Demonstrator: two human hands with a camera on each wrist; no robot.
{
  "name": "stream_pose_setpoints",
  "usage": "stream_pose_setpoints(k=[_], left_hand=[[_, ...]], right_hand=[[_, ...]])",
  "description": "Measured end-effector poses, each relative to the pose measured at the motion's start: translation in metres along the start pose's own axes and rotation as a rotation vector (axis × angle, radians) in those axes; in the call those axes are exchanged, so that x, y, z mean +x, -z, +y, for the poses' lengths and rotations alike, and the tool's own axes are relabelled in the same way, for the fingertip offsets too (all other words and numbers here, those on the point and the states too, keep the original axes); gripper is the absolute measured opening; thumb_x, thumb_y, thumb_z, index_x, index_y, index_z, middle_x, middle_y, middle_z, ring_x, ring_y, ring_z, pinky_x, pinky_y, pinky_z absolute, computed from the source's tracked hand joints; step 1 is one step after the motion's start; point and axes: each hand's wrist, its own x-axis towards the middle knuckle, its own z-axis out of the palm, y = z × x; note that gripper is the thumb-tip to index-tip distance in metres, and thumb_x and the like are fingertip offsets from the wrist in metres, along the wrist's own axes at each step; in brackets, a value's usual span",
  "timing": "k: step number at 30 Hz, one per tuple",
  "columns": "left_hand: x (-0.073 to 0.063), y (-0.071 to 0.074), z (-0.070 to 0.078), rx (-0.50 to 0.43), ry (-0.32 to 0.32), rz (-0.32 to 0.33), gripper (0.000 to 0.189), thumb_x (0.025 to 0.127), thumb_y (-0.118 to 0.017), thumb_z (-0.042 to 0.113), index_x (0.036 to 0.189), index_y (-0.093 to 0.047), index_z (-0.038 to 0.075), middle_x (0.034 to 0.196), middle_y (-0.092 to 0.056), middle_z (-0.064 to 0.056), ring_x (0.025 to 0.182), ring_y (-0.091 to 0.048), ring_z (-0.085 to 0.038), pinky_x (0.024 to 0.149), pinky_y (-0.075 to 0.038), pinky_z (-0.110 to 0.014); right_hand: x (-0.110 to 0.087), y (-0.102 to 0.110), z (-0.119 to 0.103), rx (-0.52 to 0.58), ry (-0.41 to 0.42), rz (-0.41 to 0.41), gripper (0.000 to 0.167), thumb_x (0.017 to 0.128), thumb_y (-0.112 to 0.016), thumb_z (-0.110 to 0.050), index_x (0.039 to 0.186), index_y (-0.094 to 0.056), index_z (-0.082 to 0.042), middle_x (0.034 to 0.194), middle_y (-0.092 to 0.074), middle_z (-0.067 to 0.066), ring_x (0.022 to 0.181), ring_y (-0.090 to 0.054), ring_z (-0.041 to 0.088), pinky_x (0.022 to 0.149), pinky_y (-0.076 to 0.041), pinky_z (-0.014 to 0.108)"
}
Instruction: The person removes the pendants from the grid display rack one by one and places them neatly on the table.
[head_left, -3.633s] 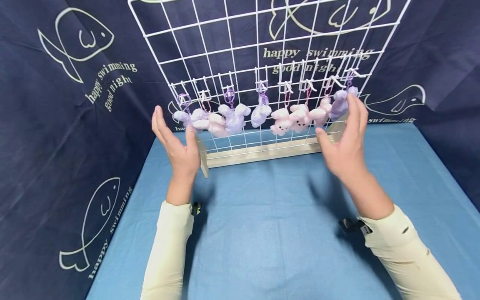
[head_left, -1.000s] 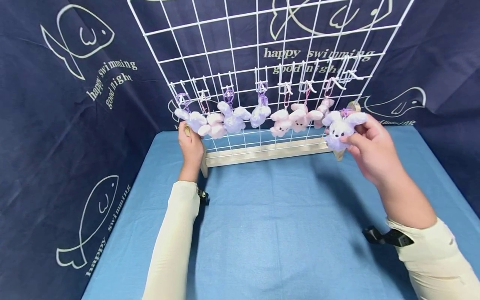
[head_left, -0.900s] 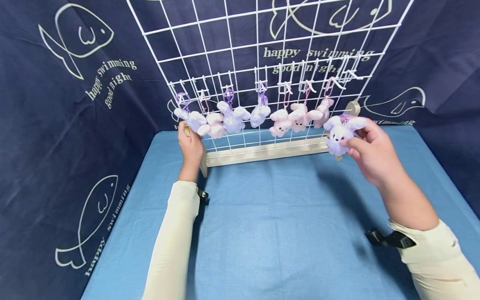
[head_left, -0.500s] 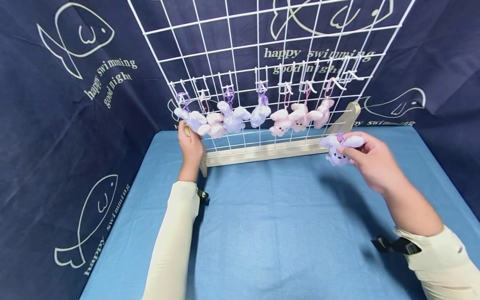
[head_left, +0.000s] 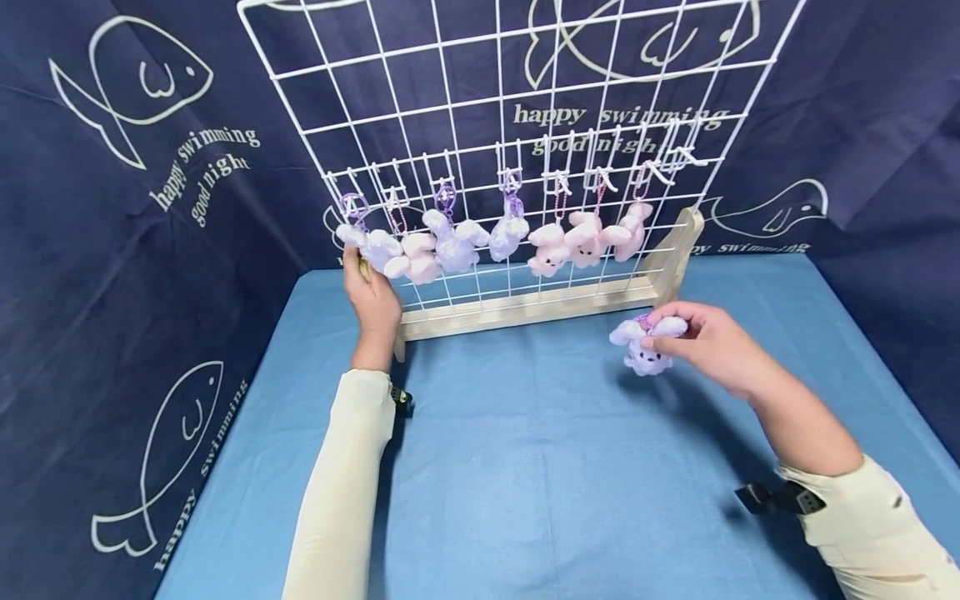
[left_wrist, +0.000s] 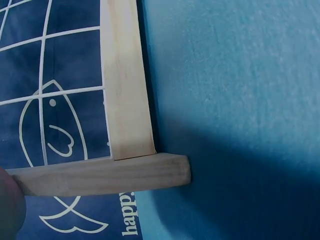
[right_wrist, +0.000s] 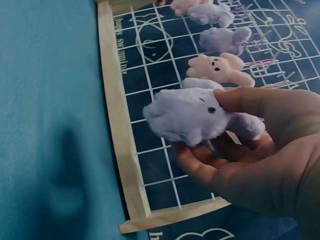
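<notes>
My right hand [head_left: 708,346] pinches a fluffy lilac bunny keychain [head_left: 649,357] between thumb and fingers, low over the table in front of the rack's right end. In the right wrist view, the held bunny [right_wrist: 185,117] shows a black eye. My left hand [head_left: 372,307] grips the wooden left upright of a white wire grid rack [head_left: 450,321]; its fingertips are partly hidden. The left wrist view has that wooden side piece [left_wrist: 100,176] with a digit at its edge. Lilac bunny keychains [head_left: 456,243] and pink bunny keychains [head_left: 587,239] hang in a row on the rack's hooks.
The rightmost hook [head_left: 681,157] carries no keychain. The rack's right wooden upright [head_left: 678,250] rises behind my right hand. Blue cloth [head_left: 517,467] covers the table, and a dark navy fish-print curtain [head_left: 135,275] surrounds it.
The right hand has taken the lilac bunny off the rightmost hook and brought it down towards me. The left hand, earlier apart from the rack, has taken hold of its left upright.
</notes>
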Motion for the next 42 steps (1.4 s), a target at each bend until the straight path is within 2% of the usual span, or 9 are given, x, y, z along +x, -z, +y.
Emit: stream_pose_setpoints(k=[5, 8, 12, 18, 23, 27, 35, 38, 42], left_hand=[[-0.002, 0.001, 0.0, 0.107, -0.07, 0.023, 0.038, 0.111, -0.048, 0.019, 0.141, -0.061, 0.002, 0.136, -0.065, -0.024, 0.131, -0.061, -0.037, 0.115, -0.048, -0.047], [0.0, 0.003, 0.001, 0.124, -0.075, 0.034, 0.032, 0.109, -0.051, 0.02, 0.129, -0.066, 0.0, 0.121, -0.068, -0.025, 0.115, -0.064, -0.04, 0.101, -0.051, -0.051], [0.004, 0.005, 0.002, 0.17, -0.094, 0.044, 0.027, 0.104, -0.052, 0.018, 0.112, -0.07, -0.001, 0.098, -0.067, -0.027, 0.094, -0.062, -0.045, 0.082, -0.047, -0.054], [0.01, 0.007, 0.001, 0.229, -0.152, 0.058, 0.022, 0.095, -0.048, 0.01, 0.088, -0.063, -0.005, 0.073, -0.051, -0.023, 0.07, -0.048, -0.044, 0.065, -0.035, -0.052], [0.016, 0.005, 0.006, 0.265, -0.139, 0.065, 0.03, 0.098, -0.048, 0.014, 0.073, -0.051, -0.001, 0.067, -0.034, -0.007, 0.065, -0.034, -0.035, 0.061, -0.025, -0.043], [0.018, 0.001, 0.012, 0.239, -0.063, 0.054, 0.036, 0.102, -0.047, 0.019, 0.071, -0.047, 0.002, 0.066, -0.032, -0.004, 0.065, -0.032, -0.03, 0.061, -0.021, -0.035], [0.016, -0.007, 0.01, 0.058, 0.023, 0.053, 0.031, 0.103, -0.051, 0.011, 0.08, -0.062, -0.007, 0.071, -0.052, -0.009, 0.07, -0.042, -0.016, 0.065, -0.031, -0.022], [0.016, -0.007, 0.01, -0.035, 0.034, 0.068, 0.028, 0.101, -0.055, 0.009, 0.084, -0.068, -0.008, 0.074, -0.057, -0.003, 0.071, -0.045, -0.008, 0.067, -0.035, -0.019], [0.016, -0.008, 0.01, -0.09, 0.051, 0.072, 0.025, 0.1, -0.056, 0.008, 0.089, -0.073, -0.007, 0.073, -0.056, 0.011, 0.071, -0.047, -0.004, 0.068, -0.037, -0.017]], right_hand=[[0.001, -0.004, 0.005, -0.042, -0.021, -0.06, 0.027, 0.096, -0.075, -0.007, 0.117, -0.065, 0.007, 0.088, -0.07, -0.015, 0.079, -0.064, 0.0, 0.068, -0.058, 0.023], [0.002, -0.006, 0.008, -0.07, -0.03, -0.087, 0.029, 0.095, -0.075, -0.007, 0.118, -0.065, 0.007, 0.091, -0.07, -0.008, 0.079, -0.064, 0.0, 0.069, -0.058, 0.024], [0.002, -0.009, 0.015, -0.116, -0.034, -0.123, 0.028, 0.094, -0.076, -0.006, 0.116, -0.064, 0.006, 0.097, -0.07, 0.007, 0.078, -0.062, 0.002, 0.067, -0.057, 0.026], [0.006, -0.012, 0.031, -0.087, -0.06, -0.197, 0.031, 0.091, -0.075, 0.002, 0.115, -0.054, 0.007, 0.095, -0.061, 0.011, 0.075, -0.057, 0.006, 0.063, -0.054, 0.026], [0.009, -0.016, 0.041, -0.07, -0.09, -0.221, 0.031, 0.092, -0.071, 0.005, 0.117, -0.053, 0.008, 0.103, -0.062, 0.017, 0.081, -0.058, 0.01, 0.064, -0.055, 0.025], [0.011, -0.018, 0.043, -0.116, -0.098, -0.206, 0.027, 0.093, -0.069, 0.006, 0.116, -0.055, 0.007, 0.105, -0.062, 0.021, 0.083, -0.059, 0.014, 0.064, -0.056, 0.026], [0.014, -0.021, 0.045, -0.278, -0.035, -0.161, 0.018, 0.09, -0.071, 0.009, 0.105, -0.06, 0.005, 0.096, -0.064, 0.02, 0.082, -0.059, 0.02, 0.061, -0.052, 0.026], [0.018, -0.023, 0.041, -0.343, -0.02, -0.161, 0.017, 0.089, -0.071, 0.008, 0.101, -0.06, 0.004, 0.093, -0.065, 0.018, 0.085, -0.06, 0.022, 0.064, -0.052, 0.027], [0.023, -0.026, 0.034, -0.448, 0.0, -0.148, 0.017, 0.087, -0.073, 0.006, 0.097, -0.061, 0.002, 0.093, -0.067, 0.017, 0.088, -0.062, 0.027, 0.074, -0.051, 0.031]])
